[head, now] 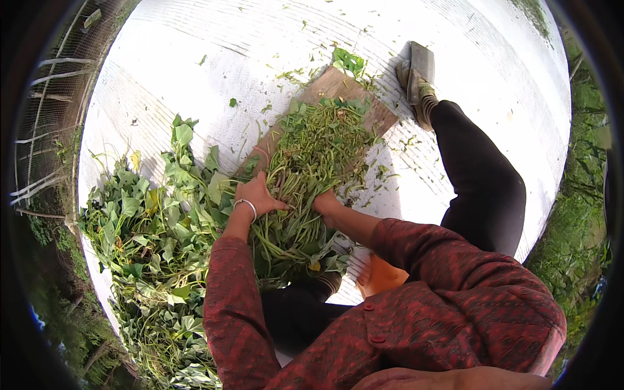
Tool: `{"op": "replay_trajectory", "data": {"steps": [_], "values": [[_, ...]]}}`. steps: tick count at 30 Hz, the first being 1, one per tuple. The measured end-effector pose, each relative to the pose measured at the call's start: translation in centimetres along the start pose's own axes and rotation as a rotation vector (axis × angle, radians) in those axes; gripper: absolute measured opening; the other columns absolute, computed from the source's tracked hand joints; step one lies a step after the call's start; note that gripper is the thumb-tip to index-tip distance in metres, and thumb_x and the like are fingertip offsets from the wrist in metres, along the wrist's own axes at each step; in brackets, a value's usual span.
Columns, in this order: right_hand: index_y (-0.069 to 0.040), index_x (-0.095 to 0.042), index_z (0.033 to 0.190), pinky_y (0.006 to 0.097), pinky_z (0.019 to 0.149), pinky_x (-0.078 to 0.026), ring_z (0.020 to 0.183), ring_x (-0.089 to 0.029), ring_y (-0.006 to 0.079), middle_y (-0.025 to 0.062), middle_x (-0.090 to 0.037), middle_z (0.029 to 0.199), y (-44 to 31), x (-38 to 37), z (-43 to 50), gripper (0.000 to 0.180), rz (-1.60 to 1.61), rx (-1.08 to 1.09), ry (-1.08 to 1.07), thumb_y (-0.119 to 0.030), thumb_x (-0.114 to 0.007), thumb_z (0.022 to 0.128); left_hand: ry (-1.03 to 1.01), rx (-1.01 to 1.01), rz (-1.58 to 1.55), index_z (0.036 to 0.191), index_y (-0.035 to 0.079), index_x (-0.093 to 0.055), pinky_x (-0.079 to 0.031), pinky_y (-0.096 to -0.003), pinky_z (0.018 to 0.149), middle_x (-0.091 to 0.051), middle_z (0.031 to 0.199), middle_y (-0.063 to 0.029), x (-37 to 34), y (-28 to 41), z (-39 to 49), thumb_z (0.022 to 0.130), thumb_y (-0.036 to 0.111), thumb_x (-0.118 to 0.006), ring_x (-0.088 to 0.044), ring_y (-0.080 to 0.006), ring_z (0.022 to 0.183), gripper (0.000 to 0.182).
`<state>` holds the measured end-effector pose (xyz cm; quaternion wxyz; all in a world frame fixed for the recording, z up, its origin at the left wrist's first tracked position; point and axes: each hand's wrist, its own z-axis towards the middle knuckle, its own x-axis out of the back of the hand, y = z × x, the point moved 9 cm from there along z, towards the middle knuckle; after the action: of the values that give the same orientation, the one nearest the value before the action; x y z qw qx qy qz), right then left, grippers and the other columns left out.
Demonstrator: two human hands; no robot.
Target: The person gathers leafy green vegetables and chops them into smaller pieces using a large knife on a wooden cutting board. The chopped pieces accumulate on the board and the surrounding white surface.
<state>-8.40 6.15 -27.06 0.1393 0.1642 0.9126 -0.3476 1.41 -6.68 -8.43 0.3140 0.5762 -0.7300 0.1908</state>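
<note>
A thick bundle of leafy vine stems [292,234] lies between my two hands, at the near end of a wooden board. My left hand [258,197], with a silver bangle at the wrist, grips the bundle's left side, its thumb across the stems. From the right, my right hand [327,205] holds the same bundle, its fingers buried among leaves. Chopped green stems and leaves [326,134] are heaped beyond my hands on the board [382,114]. A broad-bladed cleaver [422,63] lies by my shoe at the upper right, away from both hands.
A large pile of uncut leafy vines [146,229] spreads along my left. Cut bits are scattered over the pale ridged concrete [219,92]. My outstretched leg [480,180] borders the right side. An orange object [385,275] is partly hidden below me. Netting [53,92] stands beyond the left edge.
</note>
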Motion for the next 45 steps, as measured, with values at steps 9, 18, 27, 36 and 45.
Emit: {"op": "replay_trajectory", "data": {"steps": [9, 18, 27, 36, 45], "values": [[-0.007, -0.058, 0.104, 0.0410, 0.065, -0.053, 0.079, -0.061, 0.0223, 0.0090, -0.061, 0.093, -11.3, -4.2, -6.3, 0.018, 0.376, -0.123, -0.084, -0.012, -0.053, 0.088, 0.440, 0.040, 0.124, 0.103, 0.003, -0.046, -0.042, -0.0420, 0.080, -0.061, 0.088, -0.0152, 8.3, 3.8, -8.1, 0.049, 0.046, -0.081, -0.060, -0.0337, 0.083, 0.077], [-0.001, -0.062, 0.084, 0.0440, 0.068, -0.052, 0.077, -0.061, 0.0319, 0.0168, -0.062, 0.083, -17.5, -0.8, 0.6, 0.017, -1.035, 0.441, -0.095, -0.017, -0.057, 0.078, 0.494, 0.078, 0.213, 0.097, 0.010, -0.045, -0.039, -0.0411, 0.081, -0.057, 0.089, -0.0120, 9.7, 10.4, -1.0, 0.056, 0.037, -0.079, -0.059, -0.0284, 0.083, 0.060], [-0.002, -0.068, 0.076, 0.0411, 0.067, -0.050, 0.075, -0.062, 0.0343, 0.0191, -0.064, 0.081, -12.8, -1.5, 3.1, 0.021, -1.512, 0.577, -0.202, -0.019, -0.056, 0.075, 0.606, 0.093, 0.206, 0.096, 0.008, -0.046, -0.039, -0.0423, 0.081, -0.056, 0.087, -0.0117, 8.4, 9.3, -1.1, 0.057, 0.038, -0.080, -0.059, -0.0294, 0.081, 0.060], [-0.001, -0.066, 0.083, 0.0382, 0.061, -0.052, 0.062, -0.065, 0.0309, 0.0162, -0.065, 0.071, -16.8, -0.4, -0.2, 0.023, -1.490, 0.487, -0.401, -0.021, -0.058, 0.075, 0.684, 0.134, 0.332, 0.097, 0.010, -0.044, -0.038, -0.0379, 0.080, -0.052, 0.091, -0.0102, 6.0, 10.1, 1.2, 0.056, 0.035, -0.080, -0.057, -0.0251, 0.081, 0.060], [0.001, -0.064, 0.097, 0.0403, 0.081, -0.049, 0.087, -0.065, 0.0328, 0.0197, -0.067, 0.091, -24.6, 15.6, -7.3, 0.047, -0.872, 0.039, 0.727, -0.040, -0.061, 0.075, 0.593, 0.118, 0.254, 0.102, 0.008, -0.044, -0.037, -0.0378, 0.084, -0.053, 0.094, -0.0114, 6.4, 9.7, 1.4, 0.057, 0.036, -0.080, -0.057, -0.0263, 0.083, 0.064]]}}
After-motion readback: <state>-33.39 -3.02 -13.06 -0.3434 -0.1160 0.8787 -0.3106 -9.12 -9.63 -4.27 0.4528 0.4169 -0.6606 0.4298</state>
